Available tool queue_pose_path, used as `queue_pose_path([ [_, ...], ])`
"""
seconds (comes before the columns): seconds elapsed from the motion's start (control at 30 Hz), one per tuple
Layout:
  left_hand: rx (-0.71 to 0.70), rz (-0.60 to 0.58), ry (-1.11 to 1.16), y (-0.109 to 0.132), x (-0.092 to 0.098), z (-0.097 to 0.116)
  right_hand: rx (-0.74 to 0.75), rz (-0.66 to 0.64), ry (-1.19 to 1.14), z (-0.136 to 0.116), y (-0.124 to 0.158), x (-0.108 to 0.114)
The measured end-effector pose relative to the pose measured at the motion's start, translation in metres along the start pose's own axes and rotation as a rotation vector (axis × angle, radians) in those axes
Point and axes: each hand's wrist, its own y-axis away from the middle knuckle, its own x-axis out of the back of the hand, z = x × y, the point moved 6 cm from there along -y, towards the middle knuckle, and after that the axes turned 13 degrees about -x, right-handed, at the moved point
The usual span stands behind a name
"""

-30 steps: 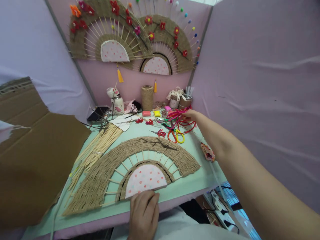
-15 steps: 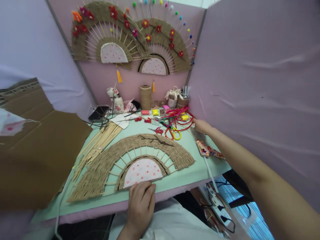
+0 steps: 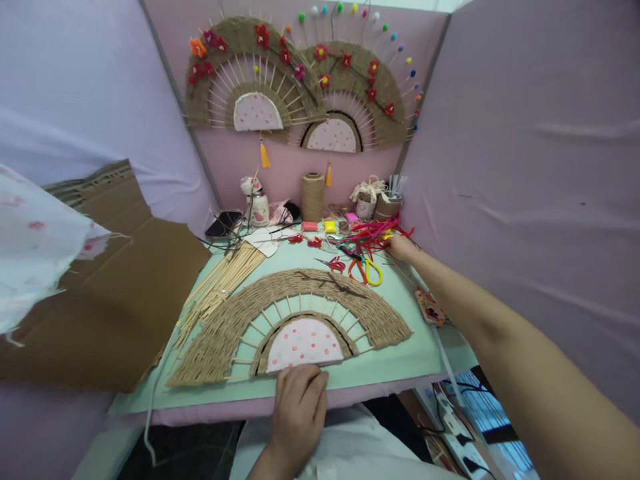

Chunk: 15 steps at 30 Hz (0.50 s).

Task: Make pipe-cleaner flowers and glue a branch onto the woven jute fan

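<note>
A woven twine fan with thin stick ribs lies in front of me. A dark twig rests on its upper band, and a white half-circle with pink dots fills its middle. My left hand is at the fan's lower edge, fingers curled and close together; what is under the fingertips is hidden. My right hand reaches to the back right, into a tangle of red and pink pipe cleaners. Its fingers look closed, but their tips are hidden. Yellow-handled scissors and small red scissors lie nearby.
Bundled thin sticks lie left, beside a large cardboard piece. A twine spool, a phone, a bottle and clay packets stand or lie at the back. Two finished fans hang on the wall.
The view has swung left, so everything sits further right. My right hand has moved leftward, closer into the pipe cleaners, whose loops look flatter. My left hand stays at the fan's edge.
</note>
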Motion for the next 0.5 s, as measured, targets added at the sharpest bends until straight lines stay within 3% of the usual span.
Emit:
queue_pose_path([
  [0.13,0.011,-0.007,0.008,0.002,-0.001,-0.001,-0.047,0.072,0.012,0.014,0.026,0.016],
  [0.27,0.009,-0.001,0.006,0.001,0.0,-0.001,-0.018,0.054,-0.007,0.045,0.08,0.028],
  [0.4,0.004,-0.013,0.001,-0.001,-0.001,0.001,0.058,-0.091,-0.133,0.081,0.146,0.013],
  [0.5,0.001,-0.046,-0.01,-0.002,-0.003,0.002,0.088,-0.055,-0.168,0.1,0.181,0.001],
])
